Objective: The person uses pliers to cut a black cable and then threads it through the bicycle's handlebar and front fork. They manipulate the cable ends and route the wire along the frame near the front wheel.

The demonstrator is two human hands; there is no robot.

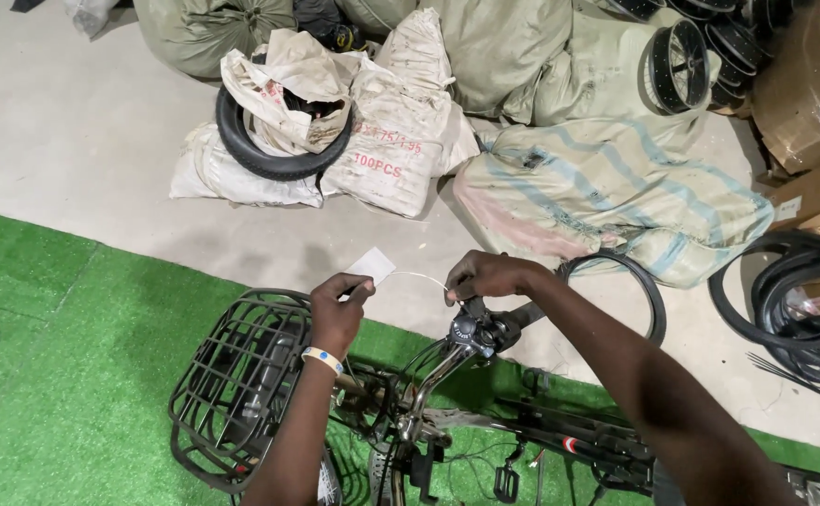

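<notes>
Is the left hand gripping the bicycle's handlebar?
No, the left hand pinches a small white tag above the front basket.

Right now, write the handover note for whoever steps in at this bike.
Left hand: pinches a small white tag, above the front basket.
Right hand: grips the handlebar end by the brake lever and pinches the far end of a thin wire running from the tag.
Bike stands on green turf.
Done: wire held taut between both hands.
Left: wire and tag not yet fixed or freed, as far as shows.
</notes>
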